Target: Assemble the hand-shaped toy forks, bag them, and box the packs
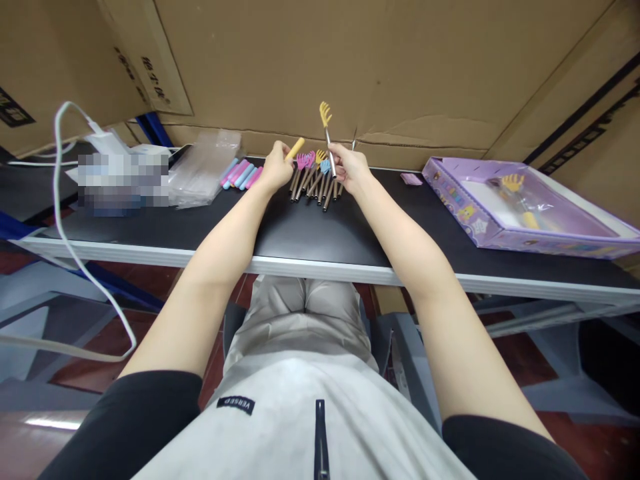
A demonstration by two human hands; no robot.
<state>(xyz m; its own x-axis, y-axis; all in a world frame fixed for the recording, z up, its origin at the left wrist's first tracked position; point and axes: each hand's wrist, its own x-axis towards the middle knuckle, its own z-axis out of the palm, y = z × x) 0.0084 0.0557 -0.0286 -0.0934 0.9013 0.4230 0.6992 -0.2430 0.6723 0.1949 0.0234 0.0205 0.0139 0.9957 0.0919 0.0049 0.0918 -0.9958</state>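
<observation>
My left hand (pixel 276 168) is closed around a yellow handle sleeve (pixel 295 148), which sticks up to the right of my fingers. My right hand (pixel 350 168) pinches the metal shaft of a small yellow claw-headed scratcher (pixel 326 120), held upright with its claw at the top. Between and just behind my hands lies a pile of several more scratchers (pixel 314 177) with pink, blue and yellow heads and dark shafts, on the black table (pixel 300 233).
Pink and blue handle sleeves (pixel 241 173) lie left of the pile beside clear plastic bags (pixel 203 167). A purple gift box (pixel 525 207) with a scratcher inside sits at the right. A white charger and cable (pixel 100 143) are at the left; cardboard boxes (pixel 400 60) stand behind.
</observation>
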